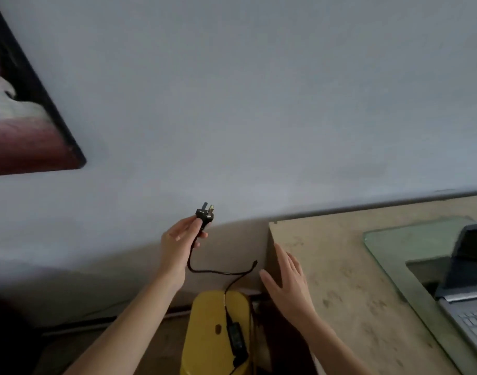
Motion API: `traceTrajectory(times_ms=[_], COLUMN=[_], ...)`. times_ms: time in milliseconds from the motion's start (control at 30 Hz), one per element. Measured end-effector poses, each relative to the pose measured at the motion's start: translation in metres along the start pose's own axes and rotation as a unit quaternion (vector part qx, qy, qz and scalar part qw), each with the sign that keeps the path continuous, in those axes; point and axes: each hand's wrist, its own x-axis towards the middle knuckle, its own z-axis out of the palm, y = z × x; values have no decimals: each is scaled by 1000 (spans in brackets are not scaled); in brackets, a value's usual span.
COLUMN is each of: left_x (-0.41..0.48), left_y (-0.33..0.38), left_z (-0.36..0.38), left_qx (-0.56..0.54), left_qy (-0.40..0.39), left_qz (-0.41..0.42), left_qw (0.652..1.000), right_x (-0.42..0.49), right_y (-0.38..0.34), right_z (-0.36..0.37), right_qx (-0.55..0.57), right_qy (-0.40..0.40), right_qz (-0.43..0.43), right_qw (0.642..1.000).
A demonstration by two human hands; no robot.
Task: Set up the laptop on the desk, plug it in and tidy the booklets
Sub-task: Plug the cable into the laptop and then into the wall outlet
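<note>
My left hand [179, 243] pinches a black three-pin plug [204, 213] and holds it up in front of the pale wall, pins pointing up. Its black cable [218, 272] loops down to a black power brick [235, 338] lying on a yellow stool [204, 334]. My right hand [288, 282] rests with straight fingers on the left corner of the beige desk [340, 266]. An open grey laptop [467, 288] stands at the desk's right edge on a glass sheet [388, 239]. No booklets are in view.
A dark-framed picture [23, 117] hangs on the wall at the left. The yellow stool stands on the floor between my arms, close against the desk's left side. No wall socket shows in this view.
</note>
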Motion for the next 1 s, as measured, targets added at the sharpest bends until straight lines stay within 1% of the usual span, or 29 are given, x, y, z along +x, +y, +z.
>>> traceTrajectory(times_ms=[100, 200, 400, 500, 600, 700, 767, 900, 1000], left_x=[27, 56, 91, 99, 101, 99, 92, 73, 73], left_y=[4, 4, -4, -10, -28, -62, -93, -167, -227], left_z=[-58, -115, -214, -251, -277, -295, -303, -318, -329], left_qx=[-21, -26, -35, -10, 27, 32, 46, 87, 138], left_qy=[59, 102, 208, 240, 251, 253, 248, 228, 232], left_qz=[3, 18, 27, 26, 10, -7, -33, -82, -101], left_qw=[998, 994, 977, 970, 967, 967, 967, 966, 958], right_x=[28, 59, 109, 127, 142, 160, 171, 188, 204], right_y=[-38, -77, -144, -167, -175, -168, -157, -124, -95], right_z=[37, 80, 153, 176, 196, 222, 242, 287, 327], right_qx=[0, -16, -55, -72, -98, -140, -177, -280, -330], right_qy=[-25, -56, -98, -119, -143, -182, -211, -234, -253], right_qz=[-23, -49, -97, -126, -161, -212, -243, -330, -392], right_qw=[999, 997, 989, 982, 971, 950, 930, 871, 821])
